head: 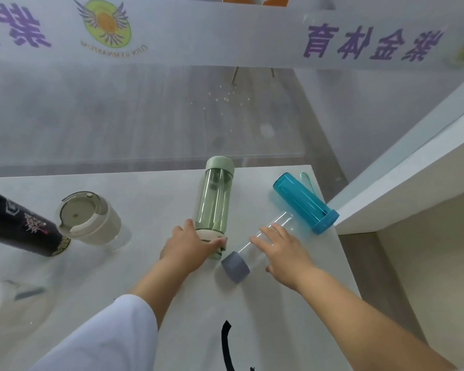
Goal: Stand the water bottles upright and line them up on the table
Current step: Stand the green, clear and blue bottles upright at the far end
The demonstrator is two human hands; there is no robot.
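Green bottle: smooth translucent cylinder, lying flat.

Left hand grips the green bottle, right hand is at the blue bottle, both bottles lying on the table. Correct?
Not quite. The right hand is at the clear bottle with the grey cap, not the blue bottle, which lies apart near the table's right edge. The head view shows it. The rest holds: the left hand grips the green bottle, and both bottles lie on the table.
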